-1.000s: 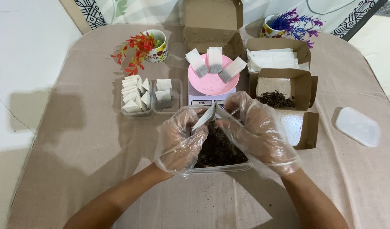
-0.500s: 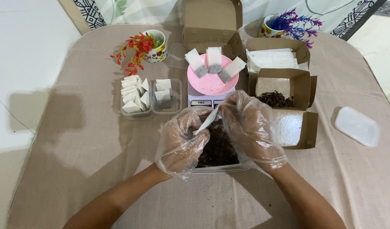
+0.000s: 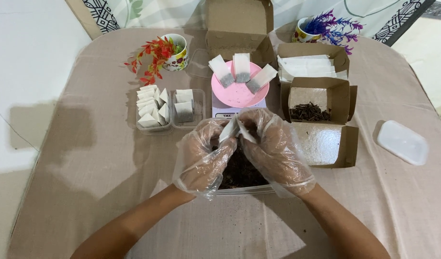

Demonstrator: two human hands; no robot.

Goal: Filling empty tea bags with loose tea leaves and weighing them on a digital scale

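I am holding one small white filter bag pinched between both gloved hands: my left hand is closing its grip on the near edge, my right hand on the other. It is hanging over one clear tub of dark tea. Three filled bags are lying on the pink scale dish. Two flower mugs are standing at the desk's far edge. Bare cloth is lying open on both sides.
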